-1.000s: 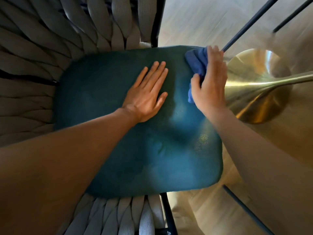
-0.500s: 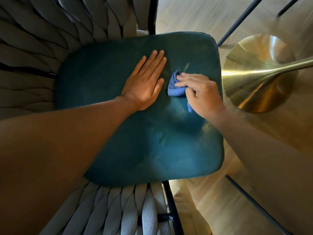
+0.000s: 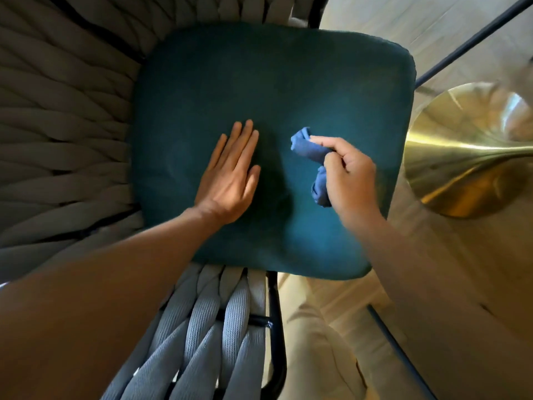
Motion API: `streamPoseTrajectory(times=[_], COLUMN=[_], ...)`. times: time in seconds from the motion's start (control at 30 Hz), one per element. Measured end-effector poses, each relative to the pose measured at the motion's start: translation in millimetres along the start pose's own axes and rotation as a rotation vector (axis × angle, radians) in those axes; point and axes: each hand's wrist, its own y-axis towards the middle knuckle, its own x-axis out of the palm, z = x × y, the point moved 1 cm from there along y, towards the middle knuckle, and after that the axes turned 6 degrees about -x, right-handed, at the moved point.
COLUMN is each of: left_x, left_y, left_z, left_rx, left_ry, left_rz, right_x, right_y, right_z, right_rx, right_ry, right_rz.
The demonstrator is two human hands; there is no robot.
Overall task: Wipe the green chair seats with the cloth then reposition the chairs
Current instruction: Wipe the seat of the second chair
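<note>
A dark green seat cushion (image 3: 282, 76) fills the middle of the head view, framed by the chair's grey woven rope back and arms (image 3: 63, 116). My left hand (image 3: 230, 177) lies flat on the seat, fingers straight and together, left of centre. My right hand (image 3: 350, 176) grips a bunched blue cloth (image 3: 307, 148) on the seat's right half; the cloth sticks out above and below my curled fingers and part of it is hidden in the fist.
A brass trumpet-shaped table base (image 3: 467, 151) stands on the pale wood floor close to the seat's right edge. Thin dark metal legs (image 3: 473, 39) cross the floor at upper right and lower right. The chair's black frame tube (image 3: 277, 327) runs down below the seat.
My right hand has dragged the cloth from the seat's far right corner toward the middle and then nearer to me. The left hand has stayed flat on the seat.
</note>
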Motion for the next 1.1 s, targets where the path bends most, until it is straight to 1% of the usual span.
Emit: streamPoseTrajectory(times=[0.1,0.2,0.27,0.33,0.37,0.47,0.53,0.63,0.73,0.8,0.87,0.9,0.93,0.97,1.03,1.07,1.1], left_x=[7.3,17.9,24.3,29.1,30.7,32.2,31.6,30.8,29.1,27.3,25.7,25.6,26.4,28.3,33.1,35.4,37.3], left_y=[-41.0,-59.4,-61.9,-61.5,-61.7,-63.5,-64.1,-65.3,-66.2,-66.4,-66.0,-66.0,-67.0,-69.1,-75.5,-79.0,-82.1], left_z=[-10.6,-14.7,-17.1,-19.0,-19.6,-20.1,-20.5,-21.1,-19.5,-17.4,-12.7,-9.5,-5.8,-2.0,3.7,5.1,5.6], left_rx=[-0.029,-0.032,-0.026,-0.018,-0.016,-0.006,0.003,0.002,-0.01,-0.029,-0.03,-0.005,0.039,0.091,0.152,0.153,0.147], left_ry=[0.002,0.053,0.106,0.153,0.165,0.165,0.16,0.149,0.138,0.128,0.1,0.085,0.077,0.078,0.089,0.089,0.084], left_rz=[0.007,0.027,0.044,0.066,0.077,0.089,0.086,0.076,0.063,0.053,0.052,0.053,0.052,0.048,0.036,0.034,0.036], right_x=[27.7,46.5,53.7,57.5,59.0,59.3,56.6,49.1,41.2,35.0,23.2,15.1,7.0,0.1,-7.7,-8.2,-6.1], right_y=[-2.4,1.7,5.9,7.4,6.0,-8.2,-16.7,-31.4,-45.6,-50.4,-54.5,-58.2,-62.0,-64.9,-63.0,-58.6,-53.7], right_z=[8.6,29.9,46.5,56.7,59.6,67.5,72.3,80.6,81.1,74.4,65.9,62.9,60.6,55.9,54.3,59.9,67.0], right_rx=[-0.187,-0.46,-0.583,-0.656,-0.703,-0.856,-0.91,-0.93,-0.863,-0.757,-0.56,-0.448,-0.376,-0.349,-0.409,-0.453,-0.459], right_ry=[-0.176,-0.417,-0.546,-0.587,-0.593,-0.614,-0.599,-0.542,-0.5,-0.481,-0.43,-0.393,-0.341,-0.303,-0.352,-0.419,-0.464], right_rz=[0.032,-0.047,-0.043,-0.003,-0.011,-0.114,-0.166,-0.26,-0.371,-0.445,-0.47,-0.442,-0.386,-0.307,-0.062,0.062,0.145])
